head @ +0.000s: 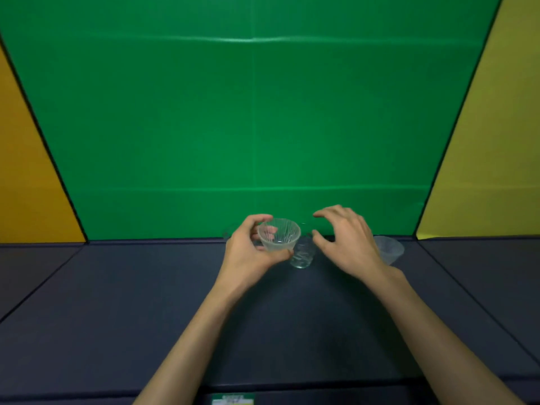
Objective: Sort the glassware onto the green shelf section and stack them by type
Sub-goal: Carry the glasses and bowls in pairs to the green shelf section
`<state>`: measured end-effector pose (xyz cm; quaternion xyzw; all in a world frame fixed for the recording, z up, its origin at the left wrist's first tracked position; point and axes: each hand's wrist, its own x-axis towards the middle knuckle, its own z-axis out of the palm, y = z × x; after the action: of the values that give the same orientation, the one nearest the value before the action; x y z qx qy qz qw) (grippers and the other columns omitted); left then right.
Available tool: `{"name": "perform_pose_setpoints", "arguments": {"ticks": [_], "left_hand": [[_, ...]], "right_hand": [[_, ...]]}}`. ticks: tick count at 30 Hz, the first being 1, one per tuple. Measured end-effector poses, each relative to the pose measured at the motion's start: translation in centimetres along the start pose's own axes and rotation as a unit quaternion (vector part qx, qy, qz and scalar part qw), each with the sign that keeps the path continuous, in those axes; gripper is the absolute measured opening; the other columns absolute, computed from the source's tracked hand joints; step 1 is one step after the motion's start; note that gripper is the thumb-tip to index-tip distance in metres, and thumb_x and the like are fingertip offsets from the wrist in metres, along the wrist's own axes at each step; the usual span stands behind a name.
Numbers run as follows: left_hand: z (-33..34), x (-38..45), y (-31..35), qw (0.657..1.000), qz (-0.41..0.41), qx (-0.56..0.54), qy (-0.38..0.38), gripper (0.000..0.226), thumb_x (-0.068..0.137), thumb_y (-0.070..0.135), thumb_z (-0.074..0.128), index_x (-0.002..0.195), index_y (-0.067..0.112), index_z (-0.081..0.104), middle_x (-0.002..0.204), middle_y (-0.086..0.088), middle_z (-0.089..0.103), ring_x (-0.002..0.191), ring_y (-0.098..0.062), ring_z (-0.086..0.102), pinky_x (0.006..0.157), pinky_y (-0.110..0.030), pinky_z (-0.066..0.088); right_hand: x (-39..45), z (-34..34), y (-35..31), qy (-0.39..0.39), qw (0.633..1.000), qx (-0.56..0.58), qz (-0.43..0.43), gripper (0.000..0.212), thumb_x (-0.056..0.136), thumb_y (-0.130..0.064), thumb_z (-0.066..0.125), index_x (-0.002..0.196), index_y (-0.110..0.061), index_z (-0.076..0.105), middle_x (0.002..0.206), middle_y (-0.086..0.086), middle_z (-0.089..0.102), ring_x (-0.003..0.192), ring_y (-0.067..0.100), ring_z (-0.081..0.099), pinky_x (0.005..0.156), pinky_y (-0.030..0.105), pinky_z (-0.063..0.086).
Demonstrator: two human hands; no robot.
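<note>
We reach both bare forearms forward from the bottom edge of the view, converging toward the middle. Our left hand is curled in a grip, thumb low and fingers wrapped round the far side, closed on a small ribbed glass bowl. Our right hand hovers just beside it, palm down, wrist slightly raised, fingers spread and bent like a claw, holding nothing.

A big green wall stands at the back, with thin lines running across it. An orange wall is on the left and a yellow wall on the right. The floor is dark blue-grey (a bit dim).
</note>
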<state>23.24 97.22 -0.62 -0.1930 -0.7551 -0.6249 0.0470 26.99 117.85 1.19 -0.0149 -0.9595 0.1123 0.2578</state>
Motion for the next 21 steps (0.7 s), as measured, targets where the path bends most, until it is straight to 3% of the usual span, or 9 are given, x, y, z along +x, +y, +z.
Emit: {"name": "perform_pose_setpoints", "arguments": {"ticks": [3, 9, 17, 21], "left_hand": [[4.2, -0.4, 0.8, 0.999, 0.008, 0.017, -0.025, 0.068, 0.059, 0.006, 0.093, 0.117, 0.020, 0.062, 0.100, 0.007, 0.070, 0.079, 0.009, 0.066, 0.071, -0.009, 0.050], [12.0, -0.8, 0.8, 0.995, -0.014, 0.078, -0.056, 0.065, 0.059, 0.026, 0.093, 0.116, 0.030, 0.063, 0.103, 0.015, 0.071, 0.092, -0.003, 0.067, 0.083, -0.018, 0.052], [19.4, 0.9, -1.1, 0.975, -0.076, 0.208, -0.037, 0.084, 0.065, 0.035, 0.087, 0.139, 0.011, 0.054, 0.132, -0.008, 0.063, 0.124, -0.027, 0.056, 0.098, -0.033, 0.046], [21.1, 1.7, -1.9, 0.968, -0.096, 0.232, -0.024, 0.079, 0.074, 0.033, 0.084, 0.140, 0.006, 0.049, 0.138, -0.014, 0.057, 0.128, -0.034, 0.051, 0.103, -0.039, 0.041]], "right_hand": [[-1.3, -1.4, 3.7, -0.001, 1.000, -0.014, 0.016, 0.042, 0.092, -0.036, 0.060, 0.131, -0.019, 0.060, 0.133, 0.002, 0.060, 0.122, 0.024, 0.053, 0.104, 0.040, 0.038], [-4.2, -3.6, 10.5, -0.017, 0.998, -0.033, 0.057, 0.043, 0.092, -0.036, 0.060, 0.132, -0.020, 0.059, 0.133, 0.001, 0.059, 0.122, 0.023, 0.052, 0.103, 0.039, 0.038], [-6.0, -5.0, 16.4, -0.037, 0.995, -0.035, 0.090, 0.046, 0.094, -0.037, 0.059, 0.135, -0.018, 0.056, 0.135, 0.001, 0.057, 0.123, 0.022, 0.052, 0.103, 0.039, 0.040], [-6.4, -5.1, 17.7, -0.050, 0.994, -0.018, 0.093, 0.045, 0.094, -0.038, 0.059, 0.135, -0.019, 0.057, 0.135, 0.000, 0.056, 0.121, 0.022, 0.054, 0.101, 0.038, 0.041]]}}
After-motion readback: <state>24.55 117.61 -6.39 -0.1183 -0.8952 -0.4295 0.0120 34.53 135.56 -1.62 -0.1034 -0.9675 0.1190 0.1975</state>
